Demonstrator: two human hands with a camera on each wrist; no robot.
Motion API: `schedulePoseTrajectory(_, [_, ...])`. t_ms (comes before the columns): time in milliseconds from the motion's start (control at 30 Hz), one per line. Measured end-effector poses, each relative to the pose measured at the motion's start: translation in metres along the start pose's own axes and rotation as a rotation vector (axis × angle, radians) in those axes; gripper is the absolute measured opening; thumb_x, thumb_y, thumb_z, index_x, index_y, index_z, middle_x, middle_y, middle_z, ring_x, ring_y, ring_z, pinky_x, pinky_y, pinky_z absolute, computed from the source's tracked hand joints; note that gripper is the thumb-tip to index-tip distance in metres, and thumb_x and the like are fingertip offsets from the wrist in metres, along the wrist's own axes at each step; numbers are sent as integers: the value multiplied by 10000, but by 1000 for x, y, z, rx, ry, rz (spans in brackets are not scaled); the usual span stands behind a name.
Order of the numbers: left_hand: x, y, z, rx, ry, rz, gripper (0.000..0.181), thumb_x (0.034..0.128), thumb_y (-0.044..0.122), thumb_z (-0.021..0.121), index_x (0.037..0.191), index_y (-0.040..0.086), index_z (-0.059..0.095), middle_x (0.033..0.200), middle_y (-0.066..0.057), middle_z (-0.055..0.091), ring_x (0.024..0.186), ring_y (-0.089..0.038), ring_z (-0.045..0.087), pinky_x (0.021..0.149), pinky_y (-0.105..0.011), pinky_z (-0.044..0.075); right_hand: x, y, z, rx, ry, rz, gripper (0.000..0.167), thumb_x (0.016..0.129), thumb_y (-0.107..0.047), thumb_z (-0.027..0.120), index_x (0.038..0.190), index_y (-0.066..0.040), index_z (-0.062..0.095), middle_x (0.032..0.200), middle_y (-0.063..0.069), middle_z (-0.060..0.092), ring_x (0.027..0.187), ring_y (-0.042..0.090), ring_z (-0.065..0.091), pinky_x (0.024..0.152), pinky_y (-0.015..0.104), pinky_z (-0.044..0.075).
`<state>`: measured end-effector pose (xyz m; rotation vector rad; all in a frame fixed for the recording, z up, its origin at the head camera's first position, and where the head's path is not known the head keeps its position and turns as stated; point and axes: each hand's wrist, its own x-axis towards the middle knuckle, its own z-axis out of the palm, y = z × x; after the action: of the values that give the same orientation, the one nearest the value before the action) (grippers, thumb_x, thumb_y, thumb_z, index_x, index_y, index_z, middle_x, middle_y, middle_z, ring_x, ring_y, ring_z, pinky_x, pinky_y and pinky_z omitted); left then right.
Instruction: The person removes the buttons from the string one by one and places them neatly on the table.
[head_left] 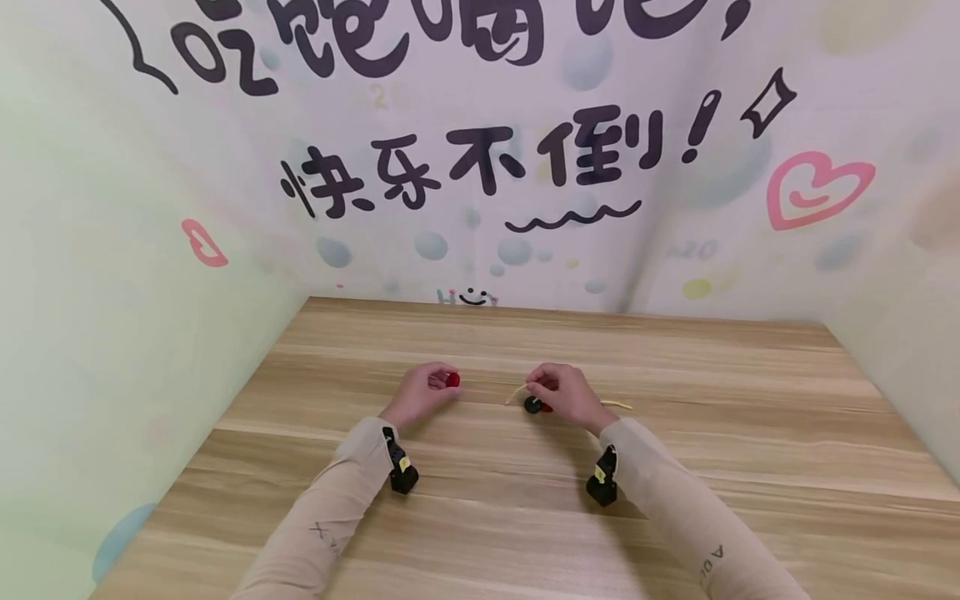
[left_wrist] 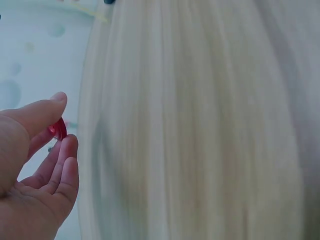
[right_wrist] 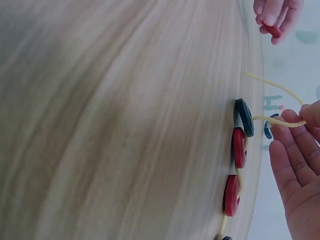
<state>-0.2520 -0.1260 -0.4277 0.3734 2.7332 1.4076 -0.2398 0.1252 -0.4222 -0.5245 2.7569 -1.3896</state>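
My left hand (head_left: 422,393) pinches a red button (head_left: 453,380) between thumb and fingertips, raised above the table. In the left wrist view the same red button (left_wrist: 59,129) is seen nearly edge-on. A short way to the right, my right hand (head_left: 567,393) pinches a yellow cord (right_wrist: 275,120) near one end, whose loose tip hangs beyond the fingers. Along this cord a dark green button (right_wrist: 244,117) comes first, followed by two red buttons (right_wrist: 240,148) (right_wrist: 231,195) on the tabletop. Another dark piece is cut off at the right wrist view's lower edge.
Both hands work over a wood-grain table (head_left: 495,533). Behind it stands a white printed backdrop (head_left: 480,258), with a pale side wall (head_left: 112,333) at the left. The cord's other part (head_left: 618,406) sticks out right of the right wrist. Each wrist bears a small black camera (head_left: 403,475).
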Motion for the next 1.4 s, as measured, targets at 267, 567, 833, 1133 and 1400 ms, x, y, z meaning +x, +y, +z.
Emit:
schedulePoseTrajectory(267, [0, -13, -12, 83, 26, -35, 342, 737, 85, 711, 1047, -23, 613, 939, -125, 570, 803, -208, 538, 725, -324, 461, -2, -1, 0, -9, -13, 5, 59, 838, -92, 603, 867, -45, 624, 800, 45, 623, 719, 138, 567, 577, 236, 472])
schedulePoseTrajectory(567, [1, -30, -17, 155, -26, -14, 313, 741, 80, 705, 1022, -30, 623, 892, -107, 610, 770, -185, 535, 684, -285, 446, -1, -1, 0, -17, -13, 21, 55, 838, -97, 604, 864, -54, 626, 795, 31, 618, 720, 136, 562, 588, 239, 468])
schedulePoseTrajectory(833, [2, -29, -17, 147, -71, -4, 348, 752, 89, 697, 1067, -28, 607, 946, -119, 625, 796, -184, 539, 687, -283, 439, 0, 1, 1, -28, -21, -2, 64, 835, -87, 606, 867, -34, 624, 793, 37, 622, 706, 131, 564, 583, 234, 465])
schedulePoseTrajectory(1133, [3, -14, -11, 110, -31, -22, 412, 745, 109, 707, 1109, -33, 574, 967, -134, 563, 834, -225, 504, 733, -324, 423, -2, 1, 1, -18, -47, -4, 79, 839, -83, 600, 887, -26, 625, 813, 47, 622, 714, 135, 564, 585, 236, 465])
schedulePoseTrajectory(1400, [5, 21, 24, -19, -64, 46, 343, 779, 100, 671, 1090, -16, 582, 1022, -144, 571, 896, -221, 551, 795, -315, 455, 0, -1, 2, -33, -39, -30, 79, 836, -83, 603, 889, -33, 634, 816, 41, 622, 697, 125, 551, 572, 231, 463])
